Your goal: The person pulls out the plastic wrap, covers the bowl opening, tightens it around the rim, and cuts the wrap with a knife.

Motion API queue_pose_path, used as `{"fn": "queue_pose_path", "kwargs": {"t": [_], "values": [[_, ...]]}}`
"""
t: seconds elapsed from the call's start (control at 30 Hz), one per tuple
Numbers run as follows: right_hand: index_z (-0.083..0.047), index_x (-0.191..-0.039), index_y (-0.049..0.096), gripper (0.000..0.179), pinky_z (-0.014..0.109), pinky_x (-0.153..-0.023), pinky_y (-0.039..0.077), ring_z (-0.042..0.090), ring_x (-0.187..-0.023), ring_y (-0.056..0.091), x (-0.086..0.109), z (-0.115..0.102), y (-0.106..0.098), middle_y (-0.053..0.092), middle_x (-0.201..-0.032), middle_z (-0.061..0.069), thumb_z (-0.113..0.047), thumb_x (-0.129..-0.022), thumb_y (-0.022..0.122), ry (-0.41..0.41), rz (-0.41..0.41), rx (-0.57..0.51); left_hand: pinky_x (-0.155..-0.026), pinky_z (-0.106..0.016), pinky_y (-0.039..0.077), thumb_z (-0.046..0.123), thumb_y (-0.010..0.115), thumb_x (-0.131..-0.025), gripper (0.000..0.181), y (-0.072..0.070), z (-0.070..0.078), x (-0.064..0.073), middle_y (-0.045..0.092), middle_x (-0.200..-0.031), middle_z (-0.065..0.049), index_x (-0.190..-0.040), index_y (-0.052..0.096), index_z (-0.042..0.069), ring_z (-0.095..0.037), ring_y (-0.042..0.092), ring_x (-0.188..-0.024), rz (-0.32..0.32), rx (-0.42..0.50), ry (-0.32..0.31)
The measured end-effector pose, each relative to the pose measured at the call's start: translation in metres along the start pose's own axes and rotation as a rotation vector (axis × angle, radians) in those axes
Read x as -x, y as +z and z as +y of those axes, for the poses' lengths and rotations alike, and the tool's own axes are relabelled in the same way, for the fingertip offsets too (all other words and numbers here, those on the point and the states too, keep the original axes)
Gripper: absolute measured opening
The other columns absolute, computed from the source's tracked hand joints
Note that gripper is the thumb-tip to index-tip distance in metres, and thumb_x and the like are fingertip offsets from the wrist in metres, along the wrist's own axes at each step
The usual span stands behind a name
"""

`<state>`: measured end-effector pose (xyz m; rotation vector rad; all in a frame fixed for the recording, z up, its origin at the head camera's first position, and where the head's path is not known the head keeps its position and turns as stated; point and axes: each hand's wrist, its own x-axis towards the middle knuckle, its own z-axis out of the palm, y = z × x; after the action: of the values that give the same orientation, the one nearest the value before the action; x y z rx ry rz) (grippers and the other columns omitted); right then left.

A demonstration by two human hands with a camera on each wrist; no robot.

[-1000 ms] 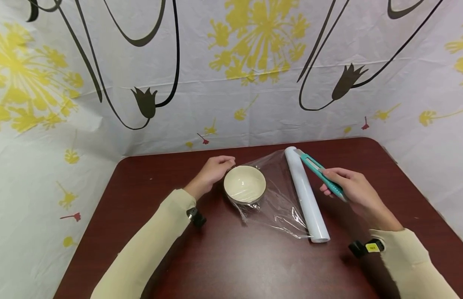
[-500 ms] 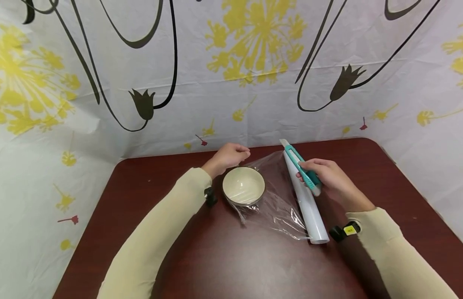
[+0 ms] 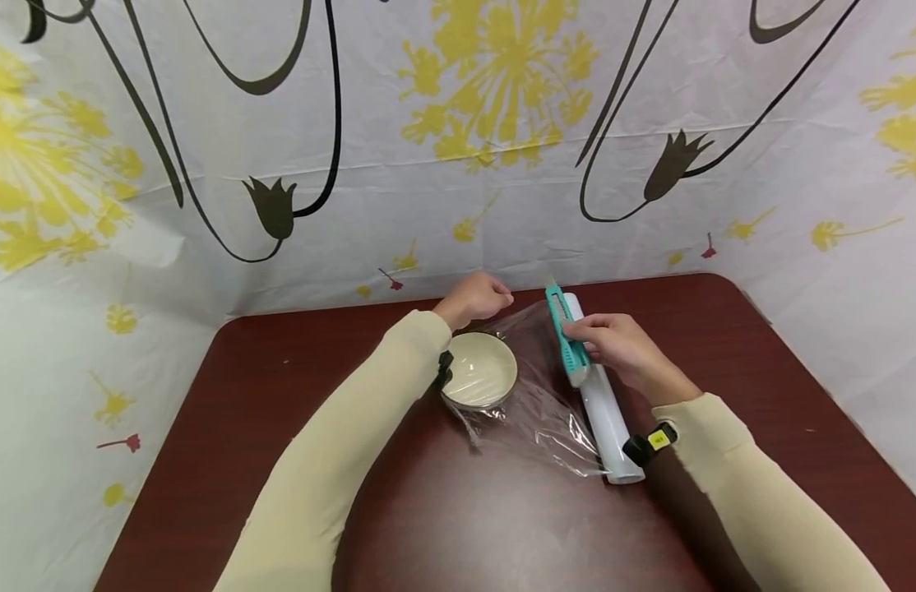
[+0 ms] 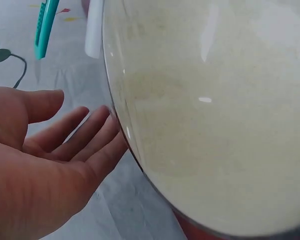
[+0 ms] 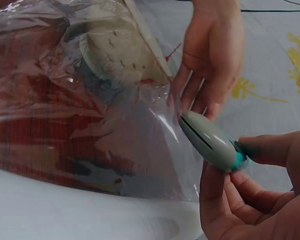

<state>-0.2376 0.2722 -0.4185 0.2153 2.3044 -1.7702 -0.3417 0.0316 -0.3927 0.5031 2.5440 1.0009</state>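
Observation:
A round cream bowl (image 3: pixel 478 370) stands on the table with clear plastic wrap (image 3: pixel 535 403) stretched over it. The wrap runs right to a white roll (image 3: pixel 609 427). Beyond the bowl's far rim is my left hand (image 3: pixel 478 298); in the left wrist view its thumb stands apart from loosely bent fingers (image 4: pixel 82 142), next to the bowl's edge. Whether they touch the film I cannot tell. My right hand (image 3: pixel 613 341) grips a teal utility knife (image 3: pixel 565 333) above the roll, blade end pointing away. The knife's pale butt end (image 5: pixel 209 142) faces the right wrist camera.
The dark red-brown table (image 3: pixel 502 526) has its far edge close behind the left hand and roll. A white floral-patterned sheet (image 3: pixel 399 205) hangs behind and at both sides.
My left hand has moved from the bowl's left side to beyond its far rim, going right. My right hand has carried the utility knife left, over the roll towards the wrap's far edge.

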Motion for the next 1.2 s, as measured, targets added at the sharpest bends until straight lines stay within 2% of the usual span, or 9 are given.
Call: {"fn": "queue_pose_path", "kwargs": {"t": [0.33,0.4,0.47,0.57,0.63,0.87,1.0,1.1,1.2], "values": [[0.012,-0.133,0.068,0.049,0.026,-0.077,0.061,0.007,-0.086,0.071,-0.006,0.005,0.006,0.072,-0.104,0.002,-0.027,-0.105,0.075,0.019,-0.007,0.045,-0.116,-0.039,0.050,0.021,0.054,-0.117,0.040,0.004,0.008,-0.018,0.061,-0.157,-0.013,-0.149,0.068,0.002,-0.029,0.055,-0.146,-0.156,-0.147,-0.021],[0.012,-0.132,0.068,0.048,0.026,-0.076,0.061,0.007,-0.084,0.071,-0.006,0.005,0.006,0.073,-0.101,0.001,-0.027,-0.105,0.075,0.023,-0.010,0.049,-0.106,-0.033,0.053,0.021,0.052,-0.118,0.039,0.004,0.010,-0.022,0.064,-0.152,-0.010,-0.148,0.069,0.002,-0.024,0.067,-0.122,-0.184,-0.144,-0.045],[0.012,-0.131,0.068,0.047,0.026,-0.075,0.061,0.007,-0.083,0.071,-0.006,0.004,0.006,0.073,-0.097,0.000,-0.026,-0.105,0.075,0.022,-0.015,0.046,-0.090,-0.029,0.052,0.020,0.051,-0.118,0.033,0.005,0.011,-0.027,0.071,-0.118,-0.010,-0.122,0.079,0.003,-0.017,0.065,-0.086,-0.201,-0.133,-0.066],[0.012,-0.129,0.069,0.044,0.026,-0.075,0.061,0.006,-0.082,0.071,-0.006,0.003,0.006,0.072,-0.094,-0.002,-0.025,-0.105,0.075,0.020,-0.019,0.043,-0.072,-0.030,0.040,0.020,0.050,-0.118,0.043,0.008,0.012,-0.034,0.048,-0.080,0.000,-0.079,0.062,0.008,-0.011,0.033,-0.059,-0.211,-0.128,-0.093],[0.012,-0.128,0.070,0.044,0.026,-0.075,0.062,0.007,-0.081,0.071,-0.006,0.002,0.006,0.073,-0.094,-0.001,-0.025,-0.105,0.075,0.018,-0.016,0.054,-0.068,-0.031,0.039,0.021,0.050,-0.119,0.050,0.009,0.013,-0.038,0.033,-0.069,0.002,-0.069,0.043,0.013,-0.012,0.030,-0.057,-0.220,-0.132,-0.098],[0.006,-0.118,0.075,0.039,0.029,-0.077,0.061,0.012,-0.086,0.067,-0.005,0.001,0.004,0.071,-0.104,0.006,-0.031,-0.106,0.074,-0.006,0.005,0.193,-0.062,-0.031,0.034,0.020,0.049,-0.118,0.055,0.008,0.020,-0.036,0.032,-0.060,0.003,-0.064,0.041,0.014,-0.012,0.025,-0.052,-0.238,-0.093,-0.116],[0.002,-0.109,0.077,0.034,0.031,-0.070,0.057,0.015,-0.081,0.061,-0.005,0.002,0.006,0.067,-0.091,0.003,-0.031,-0.105,0.074,-0.052,0.023,0.290,-0.060,-0.031,0.033,0.020,0.052,-0.118,0.056,0.012,0.020,-0.039,0.031,-0.058,0.004,-0.063,0.040,0.015,-0.012,0.024,-0.052,-0.213,-0.051,-0.129],[0.000,-0.103,0.076,0.031,0.031,-0.065,0.051,0.015,-0.073,0.057,-0.005,0.002,0.007,0.061,-0.077,-0.002,-0.031,-0.103,0.075,-0.081,0.042,0.355,-0.057,-0.030,0.034,0.020,0.056,-0.116,0.055,0.016,0.020,-0.041,0.034,-0.060,0.002,-0.063,0.044,0.015,-0.014,0.030,-0.052,-0.179,-0.041,-0.144],[-0.002,-0.101,0.074,0.029,0.031,-0.062,0.048,0.015,-0.067,0.054,-0.005,0.003,0.009,0.056,-0.070,-0.004,-0.031,-0.103,0.075,-0.097,0.050,0.392,-0.059,-0.028,0.038,0.023,0.059,-0.114,0.048,0.017,0.021,-0.042,0.052,-0.071,0.002,-0.068,0.058,0.011,-0.014,0.041,-0.059,-0.139,-0.099,-0.114]]}}
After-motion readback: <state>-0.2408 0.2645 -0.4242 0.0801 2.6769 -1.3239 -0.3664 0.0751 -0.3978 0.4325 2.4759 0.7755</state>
